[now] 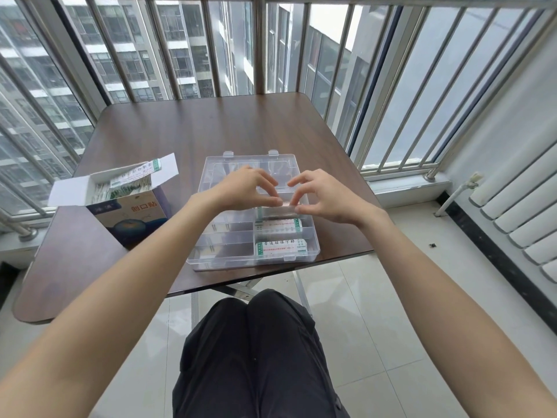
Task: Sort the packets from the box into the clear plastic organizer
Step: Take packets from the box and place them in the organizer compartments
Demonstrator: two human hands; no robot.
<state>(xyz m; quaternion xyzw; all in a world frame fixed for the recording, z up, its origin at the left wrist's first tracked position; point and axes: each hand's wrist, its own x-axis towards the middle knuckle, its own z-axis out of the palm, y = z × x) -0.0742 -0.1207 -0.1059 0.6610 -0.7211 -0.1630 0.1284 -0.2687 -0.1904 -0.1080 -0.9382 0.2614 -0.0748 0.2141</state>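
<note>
Hands meet over the clear plastic organizer, which lies open on the brown table. The left hand and the right hand pinch together one packet, each with thumb and fingertips at one end, above a right-side compartment in the middle of the organizer. Two packets already lie in the nearer right compartments. The box stands open to the left of the organizer, with more packets inside.
</note>
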